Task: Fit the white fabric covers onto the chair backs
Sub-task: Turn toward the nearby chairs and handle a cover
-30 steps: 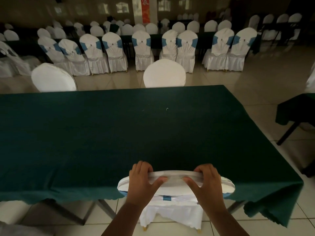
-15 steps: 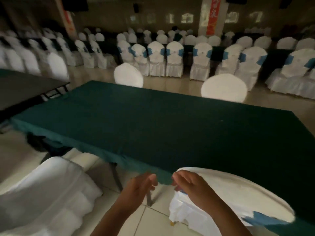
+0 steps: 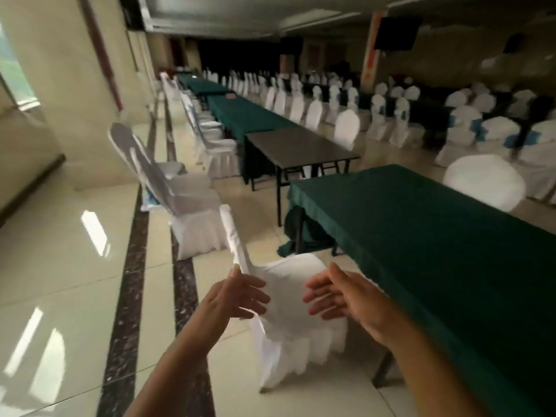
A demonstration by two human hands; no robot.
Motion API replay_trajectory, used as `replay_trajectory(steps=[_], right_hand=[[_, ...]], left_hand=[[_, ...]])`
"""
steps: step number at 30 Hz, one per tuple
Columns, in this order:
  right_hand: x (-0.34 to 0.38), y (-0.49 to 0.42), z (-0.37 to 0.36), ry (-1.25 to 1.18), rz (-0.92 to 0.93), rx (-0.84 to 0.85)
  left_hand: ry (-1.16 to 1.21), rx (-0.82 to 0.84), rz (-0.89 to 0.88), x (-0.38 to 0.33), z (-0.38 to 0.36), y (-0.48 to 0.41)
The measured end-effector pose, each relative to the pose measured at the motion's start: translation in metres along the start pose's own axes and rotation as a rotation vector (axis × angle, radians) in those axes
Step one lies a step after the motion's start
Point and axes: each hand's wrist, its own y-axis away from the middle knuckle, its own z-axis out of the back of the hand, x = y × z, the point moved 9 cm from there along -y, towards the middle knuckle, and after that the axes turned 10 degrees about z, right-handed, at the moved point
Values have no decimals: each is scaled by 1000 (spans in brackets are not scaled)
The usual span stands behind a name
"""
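A: Hands first. What do they do?

B: The left hand (image 3: 237,296) is near the bottom centre, fingers spread apart, and it holds nothing. Its fingertips are just beside the white fabric cover (image 3: 288,299) on the nearest chair, at the foot of the narrow chair back (image 3: 233,236). I cannot tell if they touch the cloth, because the picture is blurred there.

A: And the other one?

B: The right hand (image 3: 340,293) is also open, fingers apart, in front of the covered seat and right of the left hand. It grips nothing. Both forearms are cut off by the bottom edge.

A: Where does the chair stand?

B: Just beside the near long table with the dark green cloth (image 3: 436,236), on its left side. The chair legs are hidden under the white skirt of the cover.

A: What is farther away?

B: A second white-covered chair (image 3: 186,203) stands farther on the left, then a bare dark table (image 3: 298,145), then more green tables and rows of white chairs. Some far right chairs have blue bands (image 3: 478,127). The far end of the hall is dark, and details are hard to make out.
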Motion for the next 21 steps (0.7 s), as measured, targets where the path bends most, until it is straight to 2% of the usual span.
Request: replay_trajectory(steps=[5, 9, 15, 21], right_hand=[[47, -109, -105, 4, 107, 185], [66, -179, -157, -36, 159, 278], [54, -283, -170, -89, 211, 296], [27, -422, -143, -172, 201, 223]], left_hand=[[3, -122, -49, -16, 139, -10], [-44, -180, -36, -21, 213, -36], [-90, -164, -24, -23, 274, -117], [-140, -39, -10, -35, 310, -264]])
